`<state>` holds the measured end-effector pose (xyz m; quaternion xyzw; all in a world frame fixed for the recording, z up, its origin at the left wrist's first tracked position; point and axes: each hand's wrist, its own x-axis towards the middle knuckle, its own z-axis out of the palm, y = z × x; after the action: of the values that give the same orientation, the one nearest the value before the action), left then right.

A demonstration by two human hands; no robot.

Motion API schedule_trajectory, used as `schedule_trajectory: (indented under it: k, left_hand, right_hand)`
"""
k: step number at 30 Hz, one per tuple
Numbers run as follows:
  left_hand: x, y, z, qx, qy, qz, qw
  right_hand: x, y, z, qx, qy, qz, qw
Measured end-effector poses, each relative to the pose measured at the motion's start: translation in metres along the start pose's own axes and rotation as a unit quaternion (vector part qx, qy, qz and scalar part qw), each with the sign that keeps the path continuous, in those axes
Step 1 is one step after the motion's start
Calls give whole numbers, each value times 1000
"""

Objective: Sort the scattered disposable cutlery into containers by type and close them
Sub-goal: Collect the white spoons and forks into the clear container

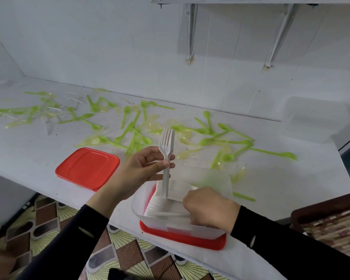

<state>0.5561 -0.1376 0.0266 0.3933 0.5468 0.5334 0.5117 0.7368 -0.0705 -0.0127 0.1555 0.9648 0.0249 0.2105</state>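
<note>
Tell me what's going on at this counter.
A person is sorting plastic cutlery. The left hand pinches a few white forks upright into the clear container, which sits on a red lid and holds stacked white cutlery. The right hand reaches into that stack. Green spoons lie scattered across the counter; a second red lid lies aside.

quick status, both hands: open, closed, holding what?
Left hand: pinches white forks, upright above the clear container.
Right hand: fingers down in the container among white cutlery; grip cannot be told.
</note>
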Motion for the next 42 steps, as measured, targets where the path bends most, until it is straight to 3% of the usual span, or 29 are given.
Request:
schedule_trajectory:
  k: [9,19,23,31,38,42]
  left_hand:
    - [4,2,0,6,5,4,1000]
    - [-3,3,3,99,-36,-12,994]
    - [-6,4,4,108,-31,-19,994]
    - [-9,4,3,112,-21,-19,993]
    - [-7,5,3,117,-14,-18,993]
    - [-7,5,2,119,-8,-15,993]
  right_hand:
    - [0,12,-8,66,8,40,997]
    - [4,8,-4,27,6,63,998]
    - [3,10,-1,18,-51,83,995]
    - [2,12,5,14,-58,93,994]
    - [11,14,5,80,38,93,992]
    - [13,18,4,126,47,75,988]
